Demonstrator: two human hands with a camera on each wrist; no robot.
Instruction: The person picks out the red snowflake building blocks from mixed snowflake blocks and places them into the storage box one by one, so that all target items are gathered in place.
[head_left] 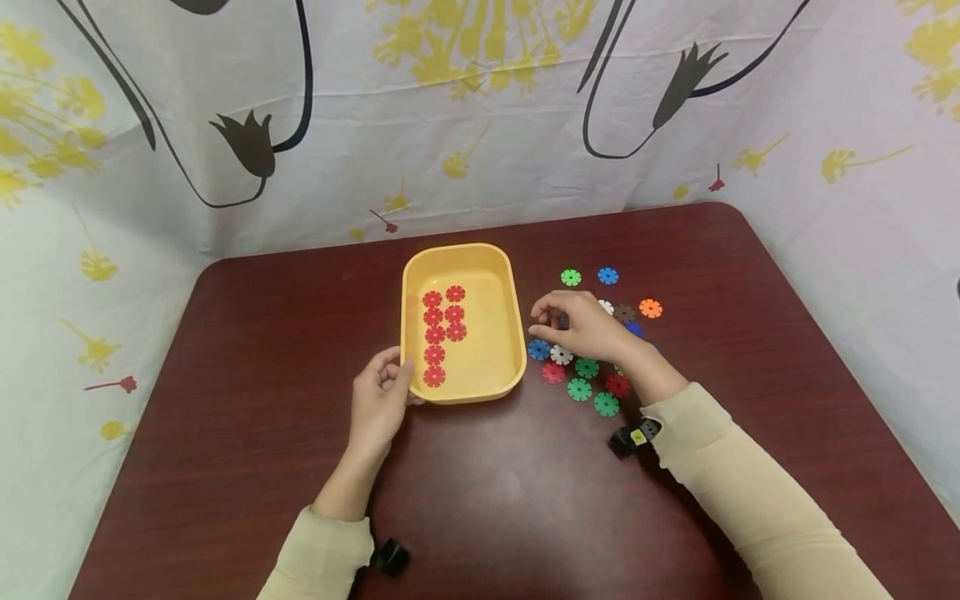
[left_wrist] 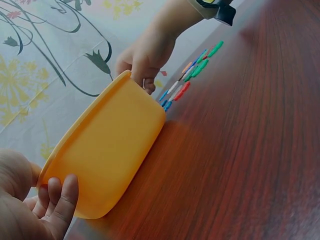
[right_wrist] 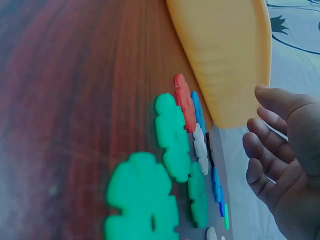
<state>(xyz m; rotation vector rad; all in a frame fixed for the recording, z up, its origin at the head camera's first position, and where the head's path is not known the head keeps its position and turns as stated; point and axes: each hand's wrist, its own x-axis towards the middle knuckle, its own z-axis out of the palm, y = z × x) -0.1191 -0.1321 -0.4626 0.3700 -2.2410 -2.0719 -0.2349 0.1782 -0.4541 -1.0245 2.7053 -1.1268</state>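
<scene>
A yellow plastic tray [head_left: 491, 354] sits on the dark red table [head_left: 487, 492], with several red notched discs [head_left: 434, 335] laid out in two columns along its left part. My left hand [head_left: 378, 400] grips the tray's near left corner, thumb at the rim and fingers against the outer wall [left_wrist: 110, 150]. Just right of the tray, my right hand [head_left: 588, 327] hovers over loose discs, its fingers loosely bent; the right wrist view shows no disc between thumb and fingers. Beneath and around it lie green discs [head_left: 580, 389], a white disc [head_left: 561, 354] and a blue disc [head_left: 538, 349].
Farther back on the right lie a light green disc [head_left: 571, 277], another blue disc [head_left: 608, 276] and an orange disc [head_left: 651, 308]. Red discs [head_left: 553, 372] also lie among the loose ones. A patterned cloth [head_left: 480, 167] hangs behind the table's far edge.
</scene>
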